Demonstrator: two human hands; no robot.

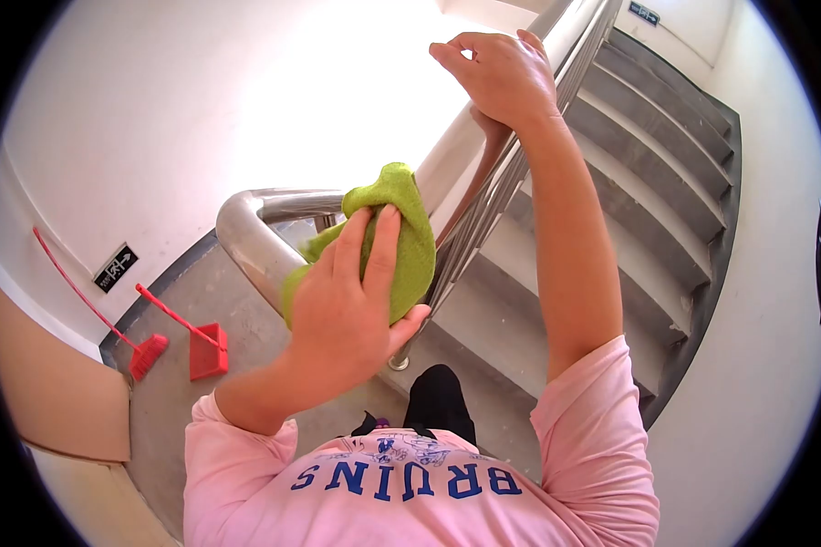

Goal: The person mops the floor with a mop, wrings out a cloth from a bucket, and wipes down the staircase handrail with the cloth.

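Lime-green cloth (pixel 415 264): draped over the bend of the stainless-steel handrail (pixel 246 239), near the centre of the view, its folds bunched towards the top.
Left hand (pixel 337 305): palm down on the cloth, fingers extended across it and slightly spread, thumb held apart at the right edge; open rather than clamped.
Right hand (pixel 509 80): raised over the upper, sloping part of the handrail, well apart from the left hand, fingers bent. Whether its fingertips meet, or whether it touches the metal, I cannot tell.
Clothing: pink T-shirt (pixel 410 515) with "BRUINS" in blue letters, upside down from this viewpoint; 1 black-clad leg (pixel 441 401) shows below.
Staircase (pixel 639 182): grey steps rising to the right of the handrail, curved by the wide lens.
Cleaning tools: 1 red broom (pixel 148 356) and 1 red dustpan (pixel 209 356), near each other on the grey floor (pixel 274 365) at left.
Signs: 2 dark exit signs, the left exit sign (pixel 116 267) low on the white wall (pixel 155 118), the upper exit sign (pixel 645 13) beyond the stairs.
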